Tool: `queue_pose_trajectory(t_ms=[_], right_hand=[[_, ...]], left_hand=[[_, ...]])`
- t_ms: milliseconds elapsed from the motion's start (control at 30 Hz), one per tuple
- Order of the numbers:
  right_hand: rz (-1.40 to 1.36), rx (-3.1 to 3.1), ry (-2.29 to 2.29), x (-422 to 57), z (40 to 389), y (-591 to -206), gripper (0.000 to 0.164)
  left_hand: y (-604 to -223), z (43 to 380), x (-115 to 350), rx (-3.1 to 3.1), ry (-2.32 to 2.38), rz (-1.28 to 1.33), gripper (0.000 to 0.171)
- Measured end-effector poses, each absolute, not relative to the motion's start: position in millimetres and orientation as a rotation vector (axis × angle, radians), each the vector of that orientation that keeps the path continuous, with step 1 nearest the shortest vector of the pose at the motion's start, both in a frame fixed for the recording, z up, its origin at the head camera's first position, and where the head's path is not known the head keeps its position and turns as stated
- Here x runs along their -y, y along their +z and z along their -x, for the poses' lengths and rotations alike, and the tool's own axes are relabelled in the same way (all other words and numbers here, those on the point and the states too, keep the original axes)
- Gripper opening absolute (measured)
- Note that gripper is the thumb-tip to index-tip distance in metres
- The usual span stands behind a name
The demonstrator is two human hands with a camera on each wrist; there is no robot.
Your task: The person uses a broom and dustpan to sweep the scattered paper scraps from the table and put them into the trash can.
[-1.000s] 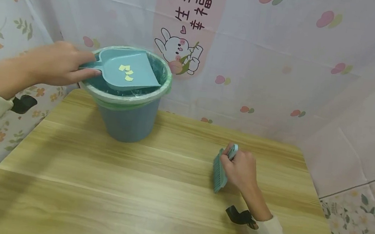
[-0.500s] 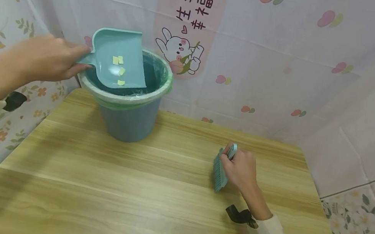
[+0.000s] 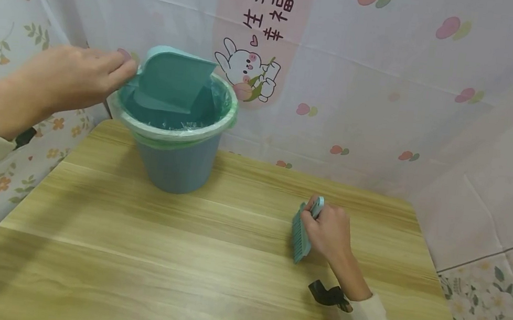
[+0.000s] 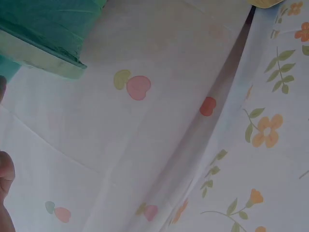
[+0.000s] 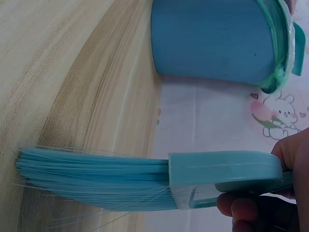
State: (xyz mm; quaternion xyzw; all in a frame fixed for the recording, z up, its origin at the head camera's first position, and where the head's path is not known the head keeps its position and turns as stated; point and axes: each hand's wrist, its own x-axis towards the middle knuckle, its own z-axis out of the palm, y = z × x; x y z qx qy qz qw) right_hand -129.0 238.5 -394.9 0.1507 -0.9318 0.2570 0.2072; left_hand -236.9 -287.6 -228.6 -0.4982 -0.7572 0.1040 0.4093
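My left hand grips the handle of a teal dustpan at the back left. The pan is tipped steeply over the mouth of a blue trash bin, its front edge slanting down inside the rim. No yellow paper bits show on it now. A clear-green bag lines the bin and folds over its rim. To the right, my right hand holds a teal hand brush by its handle. In the right wrist view, the brush's bristles point down at the wooden tabletop.
The wood-grain table carries the bin near its back left corner. Behind it hangs a white printed curtain with a rabbit drawing. Flowered cloth hangs along the left side. A black strap sits at the right wrist.
The dustpan has rolled over from nearly level to steeply tipped above the bin, and the yellow paper bits have gone from view. My right hand and the brush have stayed put.
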Motion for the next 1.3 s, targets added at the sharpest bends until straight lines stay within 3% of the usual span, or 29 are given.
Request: queue_pose_trajectory(t_ms=[100, 300, 433, 667, 1200, 1300], right_hand=[[-0.412, 2.595, 0.722, -238.5, 129.2, -394.8, 0.02], [-0.398, 2.595, 0.734, -238.9, 129.0, -394.7, 0.02], [-0.387, 2.596, 0.739, -239.7, 129.0, -394.9, 0.02], [-0.4, 2.59, 0.749, -240.2, 128.4, -394.4, 0.022], [-0.396, 2.588, 0.729, -239.9, 127.8, -394.6, 0.023], [-0.395, 2.589, 0.726, -239.9, 127.9, -395.5, 0.022]], left_hand=[[-228.2, 237.0, 286.8, 1.884, 0.222, 1.258, 0.016], [-231.6, 235.0, 289.5, 1.986, 0.11, 1.222, 0.063], [-235.6, 230.5, 292.1, 2.181, 0.063, 1.111, 0.08], [-228.9, 222.4, 288.9, 2.685, 0.107, 0.843, 0.033], [-226.7, 215.0, 271.5, 2.637, 0.097, 0.949, 0.038], [-228.1, 212.4, 263.8, 2.568, 0.086, 1.008, 0.047]])
